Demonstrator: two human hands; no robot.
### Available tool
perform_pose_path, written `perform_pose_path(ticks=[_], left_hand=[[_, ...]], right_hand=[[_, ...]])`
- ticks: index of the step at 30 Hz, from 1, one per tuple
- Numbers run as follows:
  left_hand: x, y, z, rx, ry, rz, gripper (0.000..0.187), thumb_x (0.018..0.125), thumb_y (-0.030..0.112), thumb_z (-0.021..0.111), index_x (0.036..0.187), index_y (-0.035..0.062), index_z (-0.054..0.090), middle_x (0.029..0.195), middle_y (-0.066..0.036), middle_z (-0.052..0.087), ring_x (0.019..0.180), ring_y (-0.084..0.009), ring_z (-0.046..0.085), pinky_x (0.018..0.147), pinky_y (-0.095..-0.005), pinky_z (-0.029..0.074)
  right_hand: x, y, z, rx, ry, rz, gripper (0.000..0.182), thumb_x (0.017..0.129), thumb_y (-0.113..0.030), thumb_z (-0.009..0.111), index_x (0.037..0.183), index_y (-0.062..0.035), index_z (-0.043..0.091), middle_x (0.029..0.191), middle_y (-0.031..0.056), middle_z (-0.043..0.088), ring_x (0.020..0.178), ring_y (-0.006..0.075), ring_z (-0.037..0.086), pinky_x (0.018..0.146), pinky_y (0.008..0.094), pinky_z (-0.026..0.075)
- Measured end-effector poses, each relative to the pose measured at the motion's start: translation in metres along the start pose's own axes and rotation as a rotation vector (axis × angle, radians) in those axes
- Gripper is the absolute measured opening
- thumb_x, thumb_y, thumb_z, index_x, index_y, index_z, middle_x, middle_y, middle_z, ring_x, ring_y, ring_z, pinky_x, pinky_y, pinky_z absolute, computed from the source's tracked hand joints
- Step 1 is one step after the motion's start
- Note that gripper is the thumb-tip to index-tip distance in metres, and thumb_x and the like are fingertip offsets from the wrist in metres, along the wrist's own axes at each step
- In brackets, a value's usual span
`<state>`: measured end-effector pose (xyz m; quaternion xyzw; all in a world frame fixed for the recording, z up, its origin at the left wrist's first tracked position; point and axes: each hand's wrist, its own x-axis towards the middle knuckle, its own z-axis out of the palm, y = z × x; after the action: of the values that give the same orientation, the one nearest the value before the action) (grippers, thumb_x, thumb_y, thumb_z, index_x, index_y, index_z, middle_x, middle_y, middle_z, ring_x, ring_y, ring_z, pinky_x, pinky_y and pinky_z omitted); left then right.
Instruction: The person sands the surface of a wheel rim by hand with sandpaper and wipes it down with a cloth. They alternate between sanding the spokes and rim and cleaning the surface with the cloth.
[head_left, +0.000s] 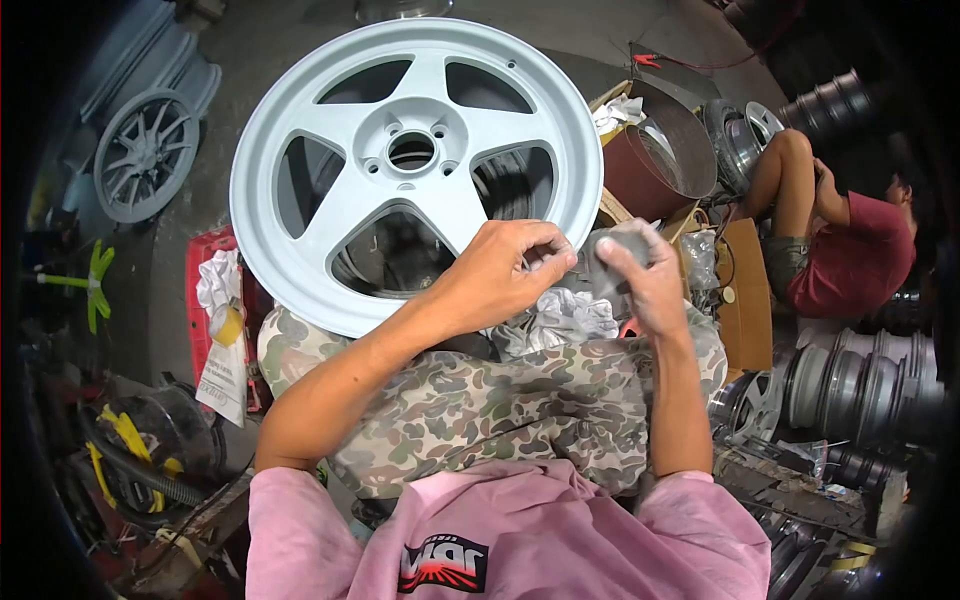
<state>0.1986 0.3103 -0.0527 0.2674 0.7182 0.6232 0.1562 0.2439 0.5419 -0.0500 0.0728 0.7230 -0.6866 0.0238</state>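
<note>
Wheel rim [412, 178], pale grey-white with five broad spokes, a round centre bore and bolt holes about it, sits face up and slightly tilted in front of the person, its near edge by the knees of the camouflage trousers [500, 415]. The left hand [525, 265] is over the lower right edge of the rim, fingers curled and thumb brought near the forefinger; whether it pinches anything or touches the metal cannot be told. Just beside it, off the rim's edge, the right hand [645, 275] grips a flat grey pad [607, 268] between thumb and fingers, with pale dust on the skin. Beneath and between the hands lies a crumpled white cloth [568, 315]. To the left of the rim stands a red case [198, 318] bearing another white rag [218, 282], a yellow tape roll [228, 325] and a printed paper sheet [226, 382]. To the right are a brown cylinder [640, 180] and a cardboard flap [747, 295]; beyond them another person in a dark red shirt [862, 255] sits low. A multi-spoke wheel [147, 155] leans at the far left, and more wheels [860, 380] are stacked at the right.
</note>
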Motion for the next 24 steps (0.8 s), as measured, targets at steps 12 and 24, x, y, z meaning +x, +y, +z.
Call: perform_pose_path(ticks=[12,24], left_hand=[[-0.022,-0.006,0.008,0.592,-0.209,0.048,0.048,0.098,0.02,0.067,0.132,-0.0124,0.058,0.116,-0.028,0.068,0.1,-0.0445,0.069,0.09,-0.0506,0.056],[-0.025,-0.009,0.009,0.599,-0.195,0.152,0.053,0.096,0.021,0.071,0.133,-0.0133,0.057,0.107,-0.024,0.068,0.096,-0.0401,0.07,0.082,-0.0469,0.057]], right_hand=[[0.089,-0.015,-0.019,-0.475,0.216,0.025,0.032,0.089,-0.025,0.085,0.104,0.0025,0.08,0.085,0.0042,0.076,0.069,0.0075,0.064,0.063,0.0252,0.05],[0.084,-0.013,-0.012,-0.406,0.274,0.074,0.026,0.088,-0.021,0.083,0.098,0.0029,0.078,0.087,0.0046,0.076,0.072,0.0086,0.066,0.067,0.0254,0.052]])
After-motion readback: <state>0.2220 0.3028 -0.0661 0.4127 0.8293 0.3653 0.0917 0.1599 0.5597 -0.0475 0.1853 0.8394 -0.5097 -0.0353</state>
